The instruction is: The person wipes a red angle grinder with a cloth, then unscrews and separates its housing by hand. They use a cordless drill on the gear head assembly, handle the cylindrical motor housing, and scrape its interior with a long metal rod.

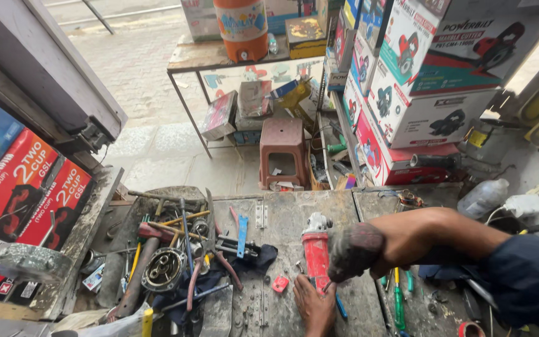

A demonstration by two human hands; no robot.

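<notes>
On the grimy workbench (282,212), a red angle grinder (317,249) lies amid scattered tools. Its rear end sits under the left hand (314,307), fingers laid flat. Over its side the right hand (354,251) is clenched; I cannot tell what it grips. Work on the grinder's body looks underway, needing a firm brace.

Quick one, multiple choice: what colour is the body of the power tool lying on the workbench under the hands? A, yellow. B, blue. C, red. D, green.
C: the angle grinder has a red body with a grey metal head; the right hand is beside it and the left hand at its lower end.
</notes>
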